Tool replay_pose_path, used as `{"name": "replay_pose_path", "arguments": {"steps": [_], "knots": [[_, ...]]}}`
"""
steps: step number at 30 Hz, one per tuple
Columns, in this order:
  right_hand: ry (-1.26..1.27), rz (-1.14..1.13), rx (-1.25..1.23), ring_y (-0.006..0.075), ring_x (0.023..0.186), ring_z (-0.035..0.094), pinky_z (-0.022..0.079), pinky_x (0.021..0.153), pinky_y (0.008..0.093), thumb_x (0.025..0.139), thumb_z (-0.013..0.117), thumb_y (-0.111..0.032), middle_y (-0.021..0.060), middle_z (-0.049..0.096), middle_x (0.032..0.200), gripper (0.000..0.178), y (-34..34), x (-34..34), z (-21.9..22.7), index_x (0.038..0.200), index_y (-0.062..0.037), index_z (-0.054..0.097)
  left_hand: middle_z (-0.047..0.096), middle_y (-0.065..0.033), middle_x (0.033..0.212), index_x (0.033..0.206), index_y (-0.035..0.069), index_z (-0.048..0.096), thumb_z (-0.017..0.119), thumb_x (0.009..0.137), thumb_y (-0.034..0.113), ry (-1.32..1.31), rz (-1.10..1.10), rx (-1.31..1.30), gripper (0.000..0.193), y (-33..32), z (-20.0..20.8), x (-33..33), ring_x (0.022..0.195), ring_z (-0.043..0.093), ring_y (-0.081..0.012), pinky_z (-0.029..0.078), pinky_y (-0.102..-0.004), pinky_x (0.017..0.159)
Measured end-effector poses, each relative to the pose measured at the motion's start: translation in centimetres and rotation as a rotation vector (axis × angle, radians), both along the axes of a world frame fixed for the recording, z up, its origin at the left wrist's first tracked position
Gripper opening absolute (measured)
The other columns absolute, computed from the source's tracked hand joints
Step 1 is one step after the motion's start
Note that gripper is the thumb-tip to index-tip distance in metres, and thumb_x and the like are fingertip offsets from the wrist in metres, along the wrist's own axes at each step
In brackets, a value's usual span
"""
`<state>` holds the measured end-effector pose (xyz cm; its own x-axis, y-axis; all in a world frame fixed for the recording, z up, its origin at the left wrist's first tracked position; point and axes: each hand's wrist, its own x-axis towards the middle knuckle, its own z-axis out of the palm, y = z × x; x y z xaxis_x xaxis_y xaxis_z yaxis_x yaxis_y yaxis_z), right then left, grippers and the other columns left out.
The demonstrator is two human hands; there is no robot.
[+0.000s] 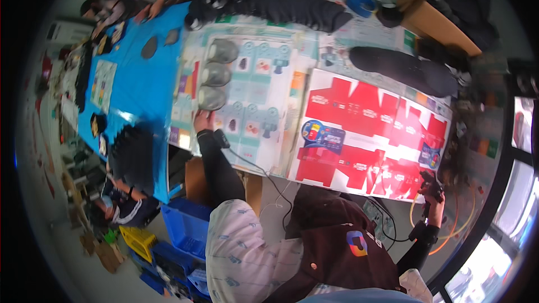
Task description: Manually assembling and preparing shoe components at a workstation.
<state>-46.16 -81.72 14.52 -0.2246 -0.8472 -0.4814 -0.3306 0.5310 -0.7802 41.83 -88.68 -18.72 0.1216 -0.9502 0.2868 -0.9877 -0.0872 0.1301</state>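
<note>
My left hand (204,121) reaches onto the pale printed sheet. Its fingers stretch to the near edge of a grey dome-shaped piece (212,97) and touch it; whether they grip it is hard to see. Behind that one, two similar rounded pieces (215,74) lie in a row going away from me. At the table's right front corner, my right hand (434,192) is closed around a black handheld tool (430,182), whose exact kind is too small to make out. Both wrists wear dark bands with cables.
Red and white printed board (353,134) covers the table's right half. A long dark padded bundle (404,70) lies behind it, near an open cardboard box (438,25). Co-workers sit at the blue table (140,73). Blue bins (188,227) stand below left; yellow-orange hose (449,235) hangs right.
</note>
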Motion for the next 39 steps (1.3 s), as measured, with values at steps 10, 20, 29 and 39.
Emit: {"name": "replay_pose_path", "arguments": {"steps": [10,20,29,39], "knots": [[-0.092,-0.190,0.007,0.0088,0.071,0.066,0.049,0.051,0.0230,0.085,0.067,-0.002,0.0031,0.075,0.094,0.025,2.2,-3.0,0.1,0.110,0.0003,0.070,0.066,-0.0130,0.120,0.109,-0.002,0.063,0.063,0.097,0.014,0.086,0.062,-0.293,0.019,-6.4,1.3,-10.6,0.113,0.063,-0.0245,0.051,-0.0371,0.099],[-0.060,-0.264,0.052,0.0067,0.082,0.066,0.045,0.053,0.0202,0.081,0.064,0.000,0.0002,0.073,0.094,0.026,8.2,-5.7,3.5,0.107,-0.0052,0.067,0.048,-0.0136,0.153,0.163,0.012,0.014,0.096,0.065,0.035,0.154,-0.638,0.193,0.130,-31.1,19.4,-60.9,0.150,0.034,-0.0341,0.016,-0.0755,0.116],[-0.126,-0.291,0.045,0.0024,0.072,0.059,0.041,0.053,0.0190,0.089,0.068,-0.007,-0.0040,0.072,0.091,0.020,12.1,-10.6,2.0,0.110,-0.0063,0.069,0.053,-0.0185,0.147,0.155,0.007,0.035,0.095,0.067,0.038,0.450,-0.602,0.182,0.111,-30.8,19.6,-58.9,0.140,0.047,-0.0372,0.026,-0.0689,0.116],[0.245,-0.134,-0.060,0.0376,0.070,0.060,0.049,0.068,0.0413,0.083,0.077,-0.016,0.0202,0.062,0.079,0.031,10.3,-20.9,-5.0,0.106,-0.0009,0.063,0.061,-0.0163,0.140,0.141,0.001,0.053,0.054,0.102,0.050,2.227,0.305,0.968,0.063,0.2,17.6,-63.1,0.128,0.059,-0.0345,0.044,-0.0537,0.113]]}}
